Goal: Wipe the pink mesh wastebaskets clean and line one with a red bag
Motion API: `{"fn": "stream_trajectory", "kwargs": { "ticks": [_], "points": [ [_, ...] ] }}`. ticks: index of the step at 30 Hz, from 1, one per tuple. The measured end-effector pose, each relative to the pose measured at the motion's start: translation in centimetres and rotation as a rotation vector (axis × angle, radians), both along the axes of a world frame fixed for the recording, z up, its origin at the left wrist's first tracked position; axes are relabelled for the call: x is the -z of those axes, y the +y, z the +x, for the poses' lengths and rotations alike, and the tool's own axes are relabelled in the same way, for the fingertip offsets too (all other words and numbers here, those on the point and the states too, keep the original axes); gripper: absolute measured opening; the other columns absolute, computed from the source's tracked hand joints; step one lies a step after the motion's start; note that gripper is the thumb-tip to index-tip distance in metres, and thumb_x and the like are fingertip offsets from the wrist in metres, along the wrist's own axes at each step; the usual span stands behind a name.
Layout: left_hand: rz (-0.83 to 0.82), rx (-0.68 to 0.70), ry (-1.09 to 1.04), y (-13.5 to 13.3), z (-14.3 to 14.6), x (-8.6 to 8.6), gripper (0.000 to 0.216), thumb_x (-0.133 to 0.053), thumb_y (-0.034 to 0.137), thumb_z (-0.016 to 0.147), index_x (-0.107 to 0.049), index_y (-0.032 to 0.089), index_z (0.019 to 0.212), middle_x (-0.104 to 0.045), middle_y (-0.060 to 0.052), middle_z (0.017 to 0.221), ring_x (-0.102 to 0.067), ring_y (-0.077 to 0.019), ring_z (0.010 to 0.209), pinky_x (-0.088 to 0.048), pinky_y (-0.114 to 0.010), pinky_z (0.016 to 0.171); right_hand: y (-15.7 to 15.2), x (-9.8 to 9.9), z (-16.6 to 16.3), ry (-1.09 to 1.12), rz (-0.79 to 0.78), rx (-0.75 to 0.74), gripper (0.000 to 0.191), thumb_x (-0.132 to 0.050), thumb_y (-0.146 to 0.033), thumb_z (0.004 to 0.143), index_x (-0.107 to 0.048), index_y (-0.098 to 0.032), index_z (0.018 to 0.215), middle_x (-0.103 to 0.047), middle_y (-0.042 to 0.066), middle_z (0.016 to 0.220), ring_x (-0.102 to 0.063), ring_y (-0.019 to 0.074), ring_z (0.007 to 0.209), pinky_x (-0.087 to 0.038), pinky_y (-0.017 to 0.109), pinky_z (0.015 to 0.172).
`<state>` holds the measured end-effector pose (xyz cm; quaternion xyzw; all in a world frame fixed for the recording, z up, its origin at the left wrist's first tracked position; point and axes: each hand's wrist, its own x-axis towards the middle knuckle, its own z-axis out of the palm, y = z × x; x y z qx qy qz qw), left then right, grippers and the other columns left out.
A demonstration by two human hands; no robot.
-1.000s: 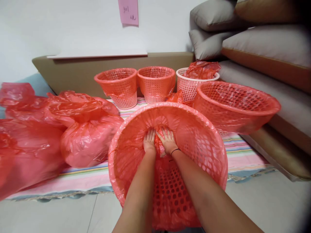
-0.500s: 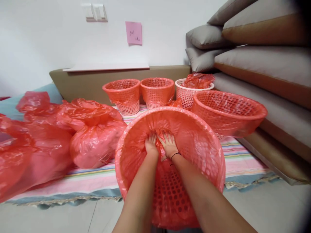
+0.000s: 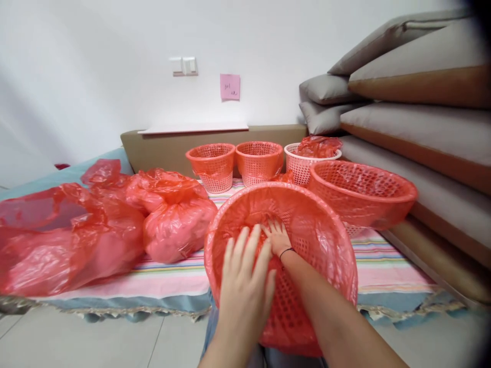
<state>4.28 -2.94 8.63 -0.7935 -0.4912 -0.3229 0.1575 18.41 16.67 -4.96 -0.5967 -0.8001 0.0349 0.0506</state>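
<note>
A round, perforated basket (image 3: pixel 347 250) tilts toward me, its inside and rim covered by a red plastic bag (image 3: pixel 245 209). Deep inside, my right hand (image 3: pixel 278 237) lies with fingers spread against the bag, a thin dark band around its wrist. My left hand (image 3: pixel 247 276) is raised nearer to me, over the basket's left side, with its fingers apart and nothing in them. Whether the left fingertips touch the bag I cannot tell.
Behind stand two small bag-lined baskets (image 3: pixel 215 179), a white basket (image 3: pixel 299 166) with red plastic in it, and a wide lined basket (image 3: pixel 356 197). Stuffed red bags (image 3: pixel 176 235) lie left on a striped cloth (image 3: pixel 172 278). Grey cushions (image 3: pixel 418 122) are stacked right.
My left hand has come away from the basket's inner bottom, back toward me. My right hand stays inside. The view has shifted, so the background sits lower and farther right.
</note>
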Motion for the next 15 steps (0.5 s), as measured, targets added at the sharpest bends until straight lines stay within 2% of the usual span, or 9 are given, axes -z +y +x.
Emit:
{"fn": "stream_trajectory", "kwargs": {
  "ticks": [1,3,5,7,9,11,13,15],
  "points": [
    [0.066,-0.066,-0.057,-1.1,-1.3,0.4,0.054,-0.055,0.014,0.091,-0.048,0.019,0.145,-0.03,-0.013,0.165,-0.018,-0.031,0.155,-0.025,-0.056,0.123,-0.2,-0.1,0.2,-0.019,-0.031,-0.003,0.098,-0.076,-0.051,0.079,-0.025,-0.027,0.159,-0.005,0.011,0.169,-0.004,0.0386,0.154,-0.003,0.061,0.123],
    [0.092,-0.192,-0.148,-2.2,-3.2,1.9,0.058,-0.057,0.014,0.091,-0.043,0.017,0.147,-0.015,-0.017,0.168,-0.01,-0.0362,0.156,-0.022,-0.064,0.12,-0.7,-0.4,0.5,-0.046,-0.081,-0.004,0.132,-0.092,-0.045,0.057,-0.014,-0.028,0.162,0.004,0.012,0.169,0.006,0.0381,0.155,-0.001,0.055,0.124],
    [0.056,-0.269,-0.232,-2.3,-4.1,3.5,0.065,-0.058,0.017,0.091,-0.035,0.017,0.151,-0.01,-0.021,0.168,-0.01,-0.04,0.155,-0.024,-0.068,0.117,-1.1,-1.1,0.5,-0.046,-0.089,0.001,0.145,-0.096,-0.037,0.045,-0.01,-0.03,0.162,0.006,0.011,0.169,0.008,0.0361,0.155,-0.001,0.051,0.125],
    [-0.005,-0.28,-0.339,-1.9,-4.1,4.6,0.067,-0.056,0.018,0.093,-0.03,0.019,0.154,-0.012,-0.022,0.167,-0.018,-0.0394,0.153,-0.032,-0.066,0.115,-1.6,-2.0,0.2,-0.026,-0.056,0.015,0.131,-0.092,-0.035,0.055,-0.016,-0.033,0.161,0.003,0.008,0.17,0.006,0.0338,0.156,-0.002,0.05,0.125],
    [-0.052,-0.254,-0.438,-1.5,-3.7,5.0,0.065,-0.054,0.02,0.094,-0.03,0.022,0.154,-0.016,-0.02,0.167,-0.025,-0.0373,0.152,-0.036,-0.062,0.114,-2.2,-3.2,-0.5,0.006,0.007,0.051,0.1,-0.079,-0.032,0.073,-0.028,-0.029,0.159,-0.004,0.007,0.17,0.0,0.0327,0.156,-0.005,0.049,0.125],
    [-0.081,-0.232,-0.496,-1.2,-3.3,4.7,0.061,-0.053,0.021,0.094,-0.034,0.022,0.152,-0.018,-0.019,0.166,-0.027,-0.0367,0.151,-0.035,-0.061,0.115,-2.9,-4.3,-1.4,0.038,0.072,0.091,0.074,-0.063,-0.025,0.085,-0.038,-0.021,0.155,-0.012,0.011,0.169,-0.007,0.0331,0.155,-0.006,0.051,0.125],
    [-0.106,-0.209,-0.535,-1.0,-3.0,4.1,0.059,-0.053,0.023,0.094,-0.037,0.022,0.151,-0.019,-0.018,0.166,-0.029,-0.0363,0.151,-0.035,-0.06,0.116,-3.4,-5.1,-2.5,0.06,0.114,0.093,0.06,-0.052,-0.021,0.09,-0.046,-0.016,0.15,-0.019,0.014,0.167,-0.012,0.0328,0.154,-0.006,0.051,0.125],
    [-0.138,-0.182,-0.579,-0.7,-3.1,3.6,0.057,-0.052,0.023,0.095,-0.038,0.023,0.15,-0.02,-0.017,0.166,-0.03,-0.0349,0.151,-0.036,-0.058,0.116,-3.7,-5.4,-3.5,0.07,0.123,0.047,0.054,-0.047,-0.018,0.093,-0.051,-0.015,0.146,-0.026,0.012,0.165,-0.017,0.0293,0.153,-0.009,0.046,0.125]
  ]
}}
